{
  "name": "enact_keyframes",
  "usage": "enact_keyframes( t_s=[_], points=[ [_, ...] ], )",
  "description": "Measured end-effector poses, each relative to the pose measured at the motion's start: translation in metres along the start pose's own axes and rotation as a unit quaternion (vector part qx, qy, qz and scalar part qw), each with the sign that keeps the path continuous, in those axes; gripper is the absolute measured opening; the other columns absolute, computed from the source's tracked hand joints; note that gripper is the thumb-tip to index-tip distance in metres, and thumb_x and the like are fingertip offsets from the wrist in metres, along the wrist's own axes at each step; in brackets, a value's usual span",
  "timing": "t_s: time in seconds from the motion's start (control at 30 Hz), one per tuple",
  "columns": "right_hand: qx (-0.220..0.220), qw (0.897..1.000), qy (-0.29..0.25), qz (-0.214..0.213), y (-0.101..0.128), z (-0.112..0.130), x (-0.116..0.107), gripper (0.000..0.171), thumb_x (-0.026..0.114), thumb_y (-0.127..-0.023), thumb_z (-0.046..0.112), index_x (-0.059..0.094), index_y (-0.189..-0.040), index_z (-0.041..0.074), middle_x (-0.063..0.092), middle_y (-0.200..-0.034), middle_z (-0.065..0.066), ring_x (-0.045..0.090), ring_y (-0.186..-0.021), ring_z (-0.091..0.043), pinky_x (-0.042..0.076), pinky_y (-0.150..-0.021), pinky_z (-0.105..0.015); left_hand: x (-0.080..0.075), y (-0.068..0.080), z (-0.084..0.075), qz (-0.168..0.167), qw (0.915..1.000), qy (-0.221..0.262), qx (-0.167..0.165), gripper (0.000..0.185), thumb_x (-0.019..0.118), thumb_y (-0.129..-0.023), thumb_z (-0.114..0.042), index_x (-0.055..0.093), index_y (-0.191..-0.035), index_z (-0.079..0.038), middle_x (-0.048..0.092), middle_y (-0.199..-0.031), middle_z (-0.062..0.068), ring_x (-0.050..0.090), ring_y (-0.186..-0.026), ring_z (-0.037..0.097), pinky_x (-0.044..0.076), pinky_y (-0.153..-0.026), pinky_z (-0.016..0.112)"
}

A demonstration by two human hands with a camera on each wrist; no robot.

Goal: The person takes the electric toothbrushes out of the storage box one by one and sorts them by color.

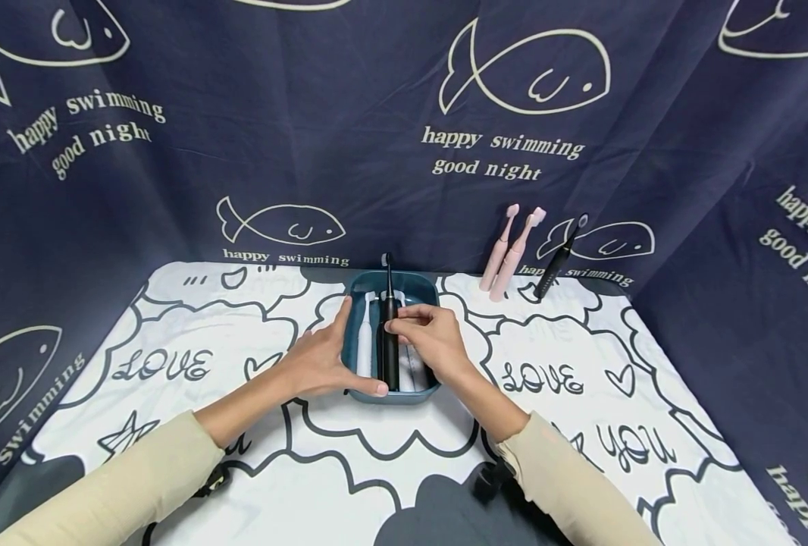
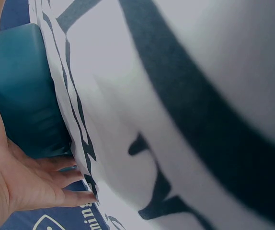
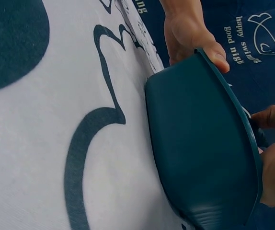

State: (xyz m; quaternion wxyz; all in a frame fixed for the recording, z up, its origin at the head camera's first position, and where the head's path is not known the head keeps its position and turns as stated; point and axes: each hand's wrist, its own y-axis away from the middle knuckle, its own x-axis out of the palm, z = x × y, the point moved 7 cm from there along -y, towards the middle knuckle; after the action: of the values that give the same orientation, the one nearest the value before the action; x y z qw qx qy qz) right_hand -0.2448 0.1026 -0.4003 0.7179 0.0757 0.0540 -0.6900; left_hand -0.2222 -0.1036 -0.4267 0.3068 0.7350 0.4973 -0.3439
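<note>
A dark teal bin (image 1: pixel 399 398) stands on the table's patterned cloth, holding white electric toothbrushes (image 1: pixel 365 345) and a black one. My left hand (image 1: pixel 317 362) holds the bin at its left side, fingers along the outer wall and thumb over the front rim. In the left wrist view its fingers spread beside the teal wall. With thumb and fingertips my right hand (image 1: pixel 436 340) pinches a black electric toothbrush (image 1: pixel 391 368), head pointing away, over the middle of the bin. The right wrist view mostly has the bin's outer wall (image 3: pixel 200 139), which hides the bin's contents.
Two pink electric toothbrushes (image 1: pixel 511 267) lie side by side at the back right of the table. Another black electric toothbrush (image 1: pixel 558 262) is just right of them. A dark blue curtain (image 1: pixel 377 152) with fish drawings hangs behind the white cloth (image 1: pixel 227 409).
</note>
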Motion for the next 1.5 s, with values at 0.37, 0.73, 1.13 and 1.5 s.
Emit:
enact_keyframes(
  t_s=[0.37,0.73,1.13,1.5],
  points=[
    [-0.029,0.998,-0.058,-0.006,0.005,0.005,-0.007,0.030,0.086,-0.091,0.008,0.083,-0.118,-0.006,0.084,-0.098,-0.007,0.078,-0.085,-0.007,0.066,-0.078,-0.023,0.000,0.000,0.000,0.004,1.0000,-0.007,-0.005,0.172,0.086,-0.064,-0.097,-0.012,-0.183,-0.020,0.055,-0.169,0.029,0.076,-0.116,0.036,0.061,-0.103,0.056],
    [-0.036,0.995,-0.091,-0.016,0.006,0.005,-0.016,0.033,0.087,-0.090,0.004,0.081,-0.120,-0.008,0.083,-0.095,0.002,0.079,-0.086,-0.006,0.068,-0.080,-0.025,0.000,-0.001,0.000,0.005,0.9999,-0.011,-0.003,0.172,0.085,-0.064,-0.098,-0.013,-0.182,-0.022,0.057,-0.167,0.028,0.078,-0.111,0.034,0.062,-0.101,0.056],
    [-0.021,0.994,-0.102,-0.031,0.006,0.002,-0.030,0.035,0.086,-0.091,0.003,0.079,-0.123,-0.009,0.083,-0.091,0.005,0.080,-0.083,-0.004,0.068,-0.080,-0.024,0.001,-0.001,0.002,0.005,0.9999,-0.010,-0.005,0.172,0.086,-0.064,-0.097,-0.012,-0.183,-0.021,0.060,-0.163,0.030,0.078,-0.105,0.032,0.063,-0.098,0.055],
    [-0.016,0.990,-0.136,-0.035,0.005,0.003,-0.048,0.037,0.079,-0.095,-0.004,0.071,-0.129,-0.014,0.080,-0.088,0.008,0.081,-0.085,-0.005,0.068,-0.084,-0.024,0.000,-0.001,0.000,-0.005,0.9999,-0.014,-0.001,0.173,0.087,-0.062,-0.097,-0.009,-0.183,-0.019,0.061,-0.163,0.029,0.076,-0.119,0.039,0.062,-0.104,0.057]
  ],
)
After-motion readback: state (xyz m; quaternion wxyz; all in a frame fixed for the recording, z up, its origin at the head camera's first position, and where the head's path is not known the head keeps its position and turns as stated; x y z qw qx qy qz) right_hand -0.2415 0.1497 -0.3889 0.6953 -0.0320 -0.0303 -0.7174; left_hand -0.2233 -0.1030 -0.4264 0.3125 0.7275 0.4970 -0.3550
